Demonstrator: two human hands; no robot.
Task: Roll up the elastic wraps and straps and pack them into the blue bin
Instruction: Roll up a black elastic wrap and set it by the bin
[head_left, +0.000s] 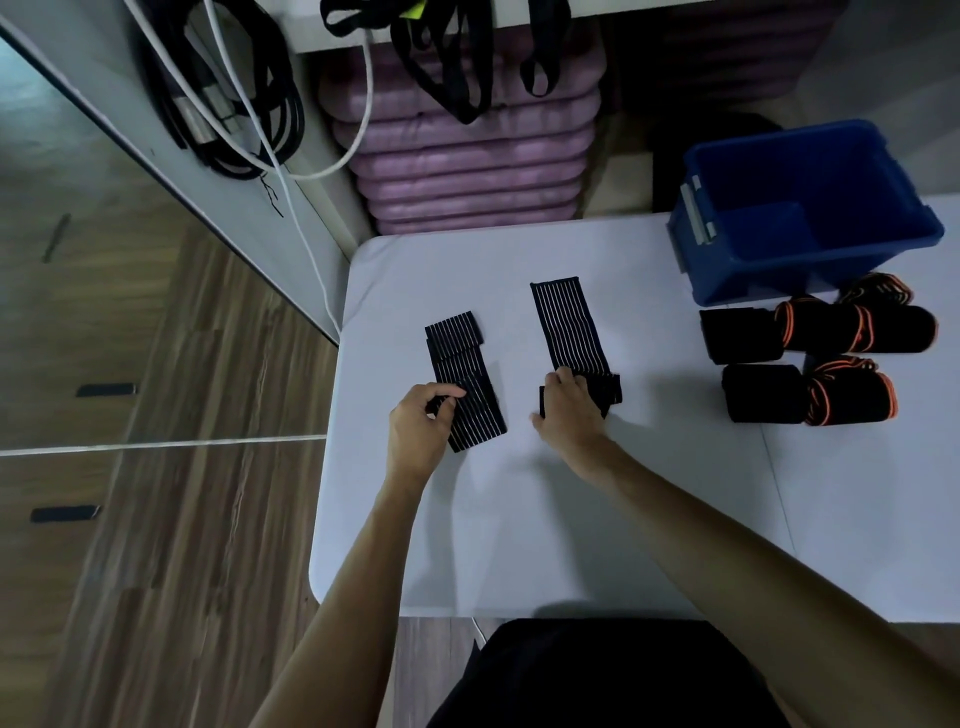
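Looks like a gym storage corner: stacked purple mats (470, 171), black straps (457, 62) hanging overhead, coiled cables (234, 104), wood floor (156, 467).

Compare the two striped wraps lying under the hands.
The left wrap lies folded over itself and askew; the right wrap stretches out straight. The left hand pinches the left wrap's edge; the right hand grips the right wrap's rolled near end. Both are black with pale stripes.

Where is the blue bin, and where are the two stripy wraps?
blue bin (748, 283): head view, front wall.
left stripy wrap (480, 402): head view, middle.
right stripy wrap (569, 325): head view, flat part.
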